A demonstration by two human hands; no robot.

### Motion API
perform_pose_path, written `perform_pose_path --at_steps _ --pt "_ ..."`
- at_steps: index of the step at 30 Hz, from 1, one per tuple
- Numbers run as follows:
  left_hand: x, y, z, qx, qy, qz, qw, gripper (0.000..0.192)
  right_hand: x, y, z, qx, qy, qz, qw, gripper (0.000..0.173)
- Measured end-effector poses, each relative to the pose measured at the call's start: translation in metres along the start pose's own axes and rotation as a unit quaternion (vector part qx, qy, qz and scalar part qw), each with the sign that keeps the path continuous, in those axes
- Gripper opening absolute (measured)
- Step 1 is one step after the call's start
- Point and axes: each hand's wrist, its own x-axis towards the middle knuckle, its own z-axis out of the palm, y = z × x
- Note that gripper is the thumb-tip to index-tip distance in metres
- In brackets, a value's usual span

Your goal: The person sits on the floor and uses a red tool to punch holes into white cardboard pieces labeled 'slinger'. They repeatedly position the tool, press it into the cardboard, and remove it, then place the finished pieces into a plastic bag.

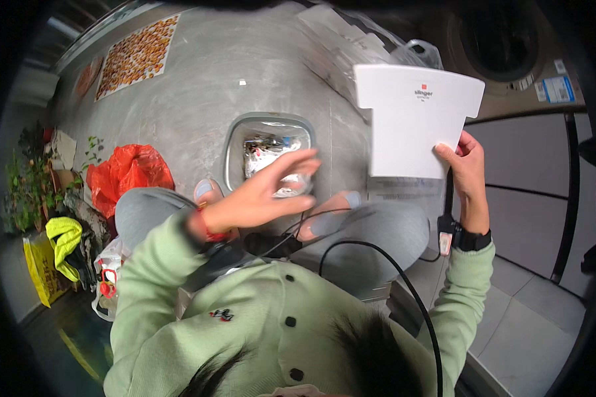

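Note:
My right hand (468,166) pinches a white T-shirt-shaped cardboard sheet (412,131) at its lower right edge, thumb on top. A small red mark and some writing sit near the sheet's upper middle. My left hand (263,191), blurred, reaches over the near side of a grey waste bin (227,149) with its fingers apart and nothing in them. Inside the bin lie a clear plastic liner and crumpled white and dark rubbish (265,156), partly hidden by that hand. The bin stands on the floor in front of my feet.
To the left lie a red plastic bag (129,173), a yellow bag (42,270) and potted plants (30,188). Clear plastic packaging (328,42) is behind the sheet. A front-loading washing machine (551,54) stands at the right. A black cable (402,273) loops across my lap.

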Motion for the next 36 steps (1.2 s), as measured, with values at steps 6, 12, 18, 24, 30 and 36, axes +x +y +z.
perform_pose_path --at_steps 6,12,18,24,30,36 --pt "0.0 -0.002 -0.005 -0.124 0.251 0.143 0.949 0.038 -0.024 -0.043 0.154 0.098 -0.076 0.032 0.992 0.036" --pt "-0.039 -0.016 -0.049 -0.08 0.289 0.095 0.949 0.038 0.007 -0.03 0.183 -0.057 -0.1 -0.037 0.993 0.022" --pt "-0.041 -0.039 -0.053 -0.035 0.313 0.09 0.945 0.038 0.046 -0.044 0.164 -0.153 0.094 -0.286 0.941 0.024" --pt "-0.03 -0.052 -0.05 0.018 0.299 0.066 0.952 0.039 0.079 -0.058 0.12 -0.38 0.101 -0.439 0.808 0.047" --pt "-0.022 -0.061 -0.049 -0.063 0.285 0.05 0.955 0.042 0.159 -0.124 -0.019 -0.592 0.184 -0.529 0.58 0.029" --pt "-0.019 -0.06 -0.042 -0.333 0.208 -0.014 0.92 0.046 0.176 -0.124 -0.058 -0.657 0.242 -0.471 0.536 0.029"
